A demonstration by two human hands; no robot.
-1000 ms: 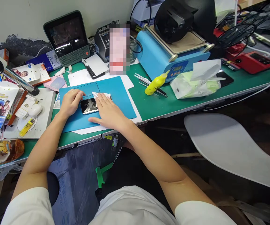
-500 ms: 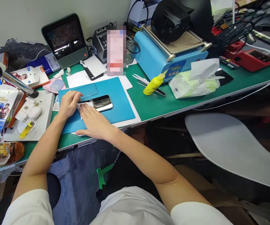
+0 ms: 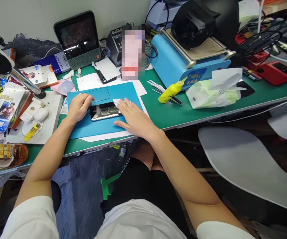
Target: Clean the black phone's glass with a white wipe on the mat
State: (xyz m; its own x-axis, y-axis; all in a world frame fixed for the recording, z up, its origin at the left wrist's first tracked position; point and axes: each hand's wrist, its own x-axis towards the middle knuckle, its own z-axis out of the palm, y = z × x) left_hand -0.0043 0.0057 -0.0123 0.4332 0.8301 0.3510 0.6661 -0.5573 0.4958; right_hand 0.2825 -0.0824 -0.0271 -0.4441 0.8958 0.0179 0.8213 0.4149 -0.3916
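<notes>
A dark glossy phone [image 3: 103,111] with a light rim lies flat on a blue mat [image 3: 100,127], its surface reflecting bright lines. At its left end, my left hand [image 3: 80,107] is closed with curled fingers against the corner; the exact contact is partly hidden. My right hand [image 3: 135,118] lies flat over the phone's right end, fingers stretched out and thumb held apart. Beneath those fingers is a white tissue [image 3: 116,102], pressed against the phone, with one corner poking out beyond the fingertips. The hand covers the rest of the tissue and the phone's right end.
White paper [image 3: 93,138] sticks out under the mat. To the right are a yellow squeeze bottle [image 3: 170,91], a tissue pack [image 3: 213,96] and a blue machine [image 3: 174,58]. A tablet-like screen [image 3: 77,36] stands behind. A lamp pole [image 3: 29,83] and boxes crowd the left.
My right hand has slid with the tissue from the phone's left part to its right end, uncovering the left part. My left hand stays at the left end. The view has shifted slightly.
</notes>
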